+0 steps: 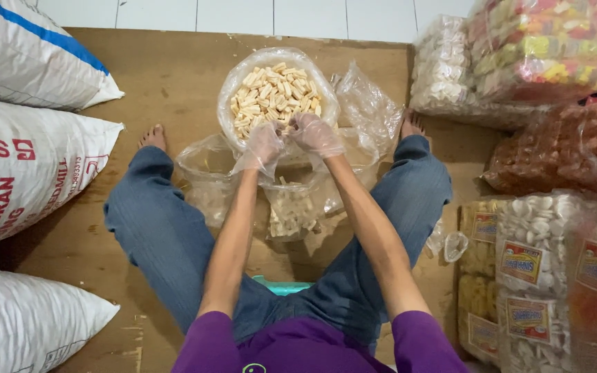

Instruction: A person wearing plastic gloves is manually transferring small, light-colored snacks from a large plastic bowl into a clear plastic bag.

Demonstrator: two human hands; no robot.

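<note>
- Head view looks straight down at you, seated on a brown board floor (174,76) with your legs in blue jeans spread wide and your bare feet toward its far edge.
- White tiles run past that far edge.
- Three white woven sacks (22,166) lie along the left edge of the board, each partly cut off by the frame.
- Stacked clear packs of snacks (540,249) crowd the right edge, some white, some orange, some multicoloured.
- A large open bag of pale snack sticks (274,97) stands between your feet, near the far edge.
- Your left hand (264,146) and right hand (314,133) both wear thin clear plastic gloves and meet at the near rim of that bag.
- Both hands are closed, pinching the top of a small clear bag (295,204) that hangs below them, partly filled with the same sticks.
- You cannot tell exactly which fingers hold the plastic; the gloves and the crumpled film blur them.
- More empty clear bags (209,176) lie crumpled beside your left knee and beyond your right hand.
- A turquoise object (281,284) shows just between your thighs, mostly hidden.
</note>
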